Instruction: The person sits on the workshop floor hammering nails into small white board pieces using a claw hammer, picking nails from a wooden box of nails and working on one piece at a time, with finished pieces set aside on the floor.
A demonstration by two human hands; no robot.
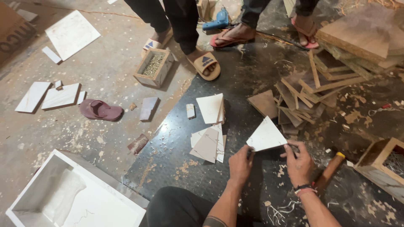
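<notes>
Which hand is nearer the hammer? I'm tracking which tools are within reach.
Right. The right hand holds the white triangular panel just beside the hammer; the left hand grips the panel's far edge.

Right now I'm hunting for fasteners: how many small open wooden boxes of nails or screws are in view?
2: one wooden box on the floor by a standing person's sandalled feet, another wooden box at the right edge, partly cut off. More may be hidden.
</notes>
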